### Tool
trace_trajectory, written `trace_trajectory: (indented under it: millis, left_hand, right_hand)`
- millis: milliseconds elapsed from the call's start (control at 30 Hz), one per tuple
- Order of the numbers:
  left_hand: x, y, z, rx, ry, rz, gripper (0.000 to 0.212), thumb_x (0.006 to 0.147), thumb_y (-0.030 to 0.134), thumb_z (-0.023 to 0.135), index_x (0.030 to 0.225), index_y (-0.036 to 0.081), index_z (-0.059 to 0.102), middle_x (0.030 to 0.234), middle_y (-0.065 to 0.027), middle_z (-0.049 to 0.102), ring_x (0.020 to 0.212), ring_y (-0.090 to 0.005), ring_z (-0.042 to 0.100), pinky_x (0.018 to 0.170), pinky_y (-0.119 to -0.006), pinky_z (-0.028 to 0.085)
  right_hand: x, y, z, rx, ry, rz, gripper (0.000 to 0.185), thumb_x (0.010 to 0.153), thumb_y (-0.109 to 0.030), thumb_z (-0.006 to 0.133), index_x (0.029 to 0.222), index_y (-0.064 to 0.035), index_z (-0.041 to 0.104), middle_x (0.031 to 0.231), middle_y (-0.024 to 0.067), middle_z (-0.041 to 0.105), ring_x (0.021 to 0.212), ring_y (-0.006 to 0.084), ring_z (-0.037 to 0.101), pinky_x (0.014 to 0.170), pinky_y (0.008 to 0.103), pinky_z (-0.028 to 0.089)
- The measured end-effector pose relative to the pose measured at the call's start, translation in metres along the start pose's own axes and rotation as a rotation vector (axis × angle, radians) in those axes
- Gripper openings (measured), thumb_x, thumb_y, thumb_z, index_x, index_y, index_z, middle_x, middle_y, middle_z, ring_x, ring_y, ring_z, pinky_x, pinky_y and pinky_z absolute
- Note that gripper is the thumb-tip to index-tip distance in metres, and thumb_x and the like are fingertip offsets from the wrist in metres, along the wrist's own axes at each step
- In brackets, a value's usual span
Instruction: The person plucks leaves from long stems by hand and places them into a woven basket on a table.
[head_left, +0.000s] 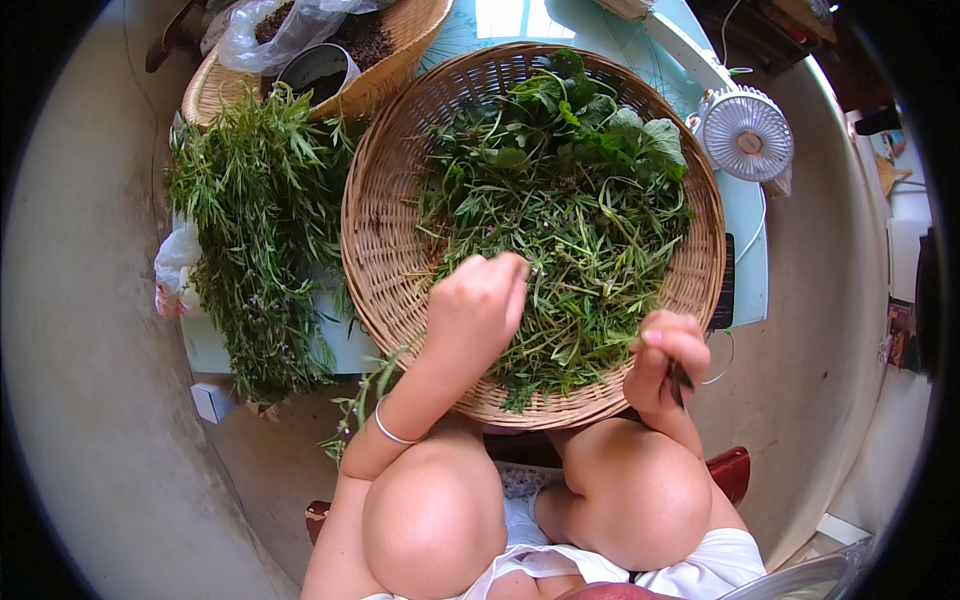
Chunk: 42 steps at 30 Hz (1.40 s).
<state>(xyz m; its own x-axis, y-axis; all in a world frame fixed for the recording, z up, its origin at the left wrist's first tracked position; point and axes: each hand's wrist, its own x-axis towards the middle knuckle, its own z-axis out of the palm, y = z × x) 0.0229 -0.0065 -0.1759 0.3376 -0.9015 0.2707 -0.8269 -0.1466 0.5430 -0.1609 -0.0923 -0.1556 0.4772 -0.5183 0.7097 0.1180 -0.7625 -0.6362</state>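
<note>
Before me a round wicker basket (382, 225) rests near my knees, filled with cut green herb stems (570, 255) bearing small pale purple flowers. Broad green leaves (592, 127) lie at its far side. Over the basket's left half, my left hand (476, 296) is curled with fingertips together; its palm side is hidden, so what it holds is unclear. A flowering sprig (367, 397) hangs by my left forearm across the near rim. My right hand (667, 356), at the right rim, grips a small dark tool (679, 381), possibly a blade, with a bit of green at its fingertips.
A large bundle of leafy herbs (255, 247) hangs over the table's left edge. Behind it, a woven tray (202, 90) holds a metal can (319, 71), dark dried matter and a plastic bag (277, 37). A small white fan (746, 135) stands right, above a dark phone-like device (725, 289).
</note>
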Motion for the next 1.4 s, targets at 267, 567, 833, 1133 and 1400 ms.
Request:
trace_trajectory:
  millis: [267,567,833,1133,1400]
  left_hand:
    - [0.005,0.012,-0.006,-0.264,-0.138,0.102,0.043,0.083,0.002,0.059,0.126,0.005,0.051,0.082,-0.0073,0.065,0.072,-0.0233,0.056,0.064,-0.035,0.047]
    - [0.0,0.027,-0.015,-0.316,-0.173,0.204,0.055,0.081,0.001,0.063,0.132,0.006,0.044,0.082,-0.0083,0.066,0.069,-0.0239,0.056,0.062,-0.034,0.048]
    - [-0.004,0.028,-0.022,-0.328,-0.085,0.152,0.015,0.08,0.009,0.065,0.095,0.006,0.065,0.08,-0.0104,0.065,0.065,-0.0239,0.061,0.059,-0.033,0.05]
    - [-0.003,0.031,-0.023,-0.249,-0.091,0.162,0.01,0.08,0.009,0.065,0.089,0.004,0.065,0.076,-0.0087,0.064,0.065,-0.0233,0.061,0.057,-0.032,0.049]
    - [-0.007,0.036,-0.024,-0.236,-0.017,0.107,0.008,0.079,0.008,0.065,0.084,0.002,0.065,0.075,-0.0105,0.065,0.064,-0.0254,0.062,0.058,-0.033,0.049]
  right_hand:
    - [-0.004,0.012,0.012,0.258,0.004,0.502,0.034,0.087,-0.001,0.058,0.119,-0.0014,0.047,0.074,0.0002,0.052,0.06,0.0036,0.04,0.053,0.0174,0.032]
    - [-0.009,0.014,0.016,0.209,-0.204,0.717,0.013,0.085,-0.01,0.065,0.087,-0.0015,0.056,0.067,-0.0006,0.052,0.057,0.0051,0.043,0.051,0.0209,0.035]
    - [-0.011,0.01,0.005,0.521,-0.013,0.906,0.011,0.09,-0.008,0.058,0.096,-0.0029,0.051,0.076,-0.0024,0.053,0.066,0.0022,0.048,0.056,0.0169,0.037]
    - [-0.019,0.016,0.012,0.407,-0.083,0.806,0.013,0.086,-0.011,0.065,0.088,-0.0024,0.056,0.07,-0.0025,0.056,0.057,0.0008,0.046,0.048,0.0165,0.034]
    - [-0.008,0.002,0.017,0.058,-0.185,0.356,0.014,0.077,-0.001,0.069,0.085,-0.0039,0.057,0.067,0.0073,0.057,0.046,0.0137,0.045,0.043,0.025,0.036]
